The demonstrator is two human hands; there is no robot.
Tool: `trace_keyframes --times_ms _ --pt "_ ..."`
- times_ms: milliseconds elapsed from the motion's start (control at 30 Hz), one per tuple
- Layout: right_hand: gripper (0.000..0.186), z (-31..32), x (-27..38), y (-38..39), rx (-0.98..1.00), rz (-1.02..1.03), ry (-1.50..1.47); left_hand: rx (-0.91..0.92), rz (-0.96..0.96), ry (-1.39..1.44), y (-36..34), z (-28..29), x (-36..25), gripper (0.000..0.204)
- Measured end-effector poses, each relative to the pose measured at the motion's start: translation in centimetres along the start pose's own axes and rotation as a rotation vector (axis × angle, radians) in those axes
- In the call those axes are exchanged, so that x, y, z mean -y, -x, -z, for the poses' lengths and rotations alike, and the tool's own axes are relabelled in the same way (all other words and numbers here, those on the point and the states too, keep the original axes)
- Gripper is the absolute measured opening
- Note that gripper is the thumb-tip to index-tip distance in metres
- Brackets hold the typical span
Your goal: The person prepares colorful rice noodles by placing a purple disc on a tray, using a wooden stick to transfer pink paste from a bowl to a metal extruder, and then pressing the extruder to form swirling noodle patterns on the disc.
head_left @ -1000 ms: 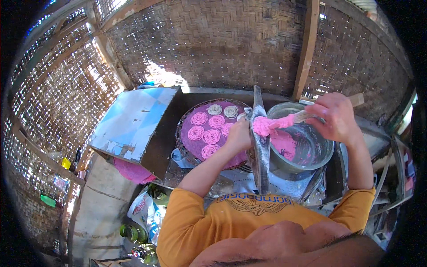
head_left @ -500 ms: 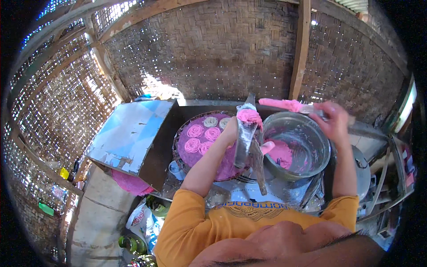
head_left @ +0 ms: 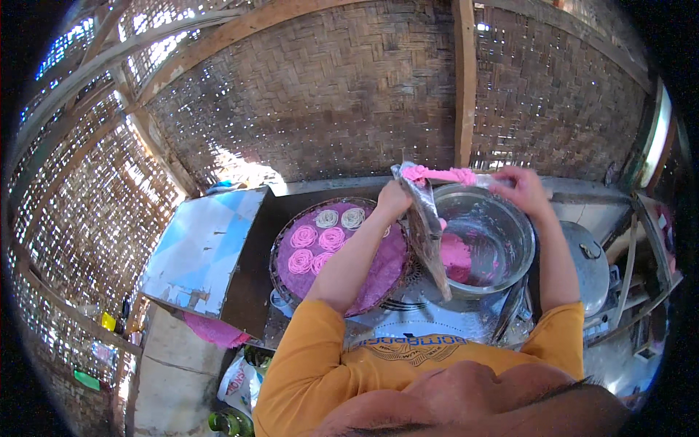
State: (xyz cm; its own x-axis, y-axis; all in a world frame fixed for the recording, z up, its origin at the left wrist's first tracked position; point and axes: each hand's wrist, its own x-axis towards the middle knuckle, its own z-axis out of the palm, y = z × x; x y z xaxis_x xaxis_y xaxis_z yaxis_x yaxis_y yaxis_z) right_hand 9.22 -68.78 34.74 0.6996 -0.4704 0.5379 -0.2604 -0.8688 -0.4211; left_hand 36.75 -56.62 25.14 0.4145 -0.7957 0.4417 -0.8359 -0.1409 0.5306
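Note:
My left hand (head_left: 394,198) is closed around a worn, two-armed wooden tool (head_left: 428,233) with pink dough at its upper end. Between the fingers of my right hand (head_left: 523,191) is a flat spatula (head_left: 445,175) coated in pink dough, its far tip touching the tool's top. Below it stands a metal pot (head_left: 534,244) with a lump of pink dough (head_left: 456,256) on its left side. Left of the pot, partly behind my left forearm, lies a round woven tray (head_left: 274,255) lined with a purple sheet (head_left: 375,273). Pink rosettes (head_left: 331,239) and white rosettes (head_left: 352,218) of strands rest on it.
A blue-and-white patterned box (head_left: 207,247) stands left of the tray, with something pink (head_left: 211,330) below it. A lidded metal pot (head_left: 582,266) is at the right. A woven bamboo wall (head_left: 313,109) and a wooden post (head_left: 464,87) rise behind.
The dough-coated spatula has moved left, and its tip now meets the top of the wooden tool. The view has shifted slightly. Both hands keep their hold.

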Motion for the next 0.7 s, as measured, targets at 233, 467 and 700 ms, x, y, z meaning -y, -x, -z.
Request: trace_keyframes --times_ms 233,467,700 --pt "0.022 4.0 5.4 -4.9 0.263 0.242 0.448 0.01 0.087 -0.09 1.6 1.8 -6.0 0.031" --pt "0.02 -2.7 5.4 -3.4 0.095 0.612 0.555 0.186 0.104 -0.093 1.0 -0.1 -4.3 0.035" --pt "0.016 1.4 3.2 -0.6 -0.33 0.728 0.476 0.203 0.12 0.315 0.1 -1.7 2.8 0.035"
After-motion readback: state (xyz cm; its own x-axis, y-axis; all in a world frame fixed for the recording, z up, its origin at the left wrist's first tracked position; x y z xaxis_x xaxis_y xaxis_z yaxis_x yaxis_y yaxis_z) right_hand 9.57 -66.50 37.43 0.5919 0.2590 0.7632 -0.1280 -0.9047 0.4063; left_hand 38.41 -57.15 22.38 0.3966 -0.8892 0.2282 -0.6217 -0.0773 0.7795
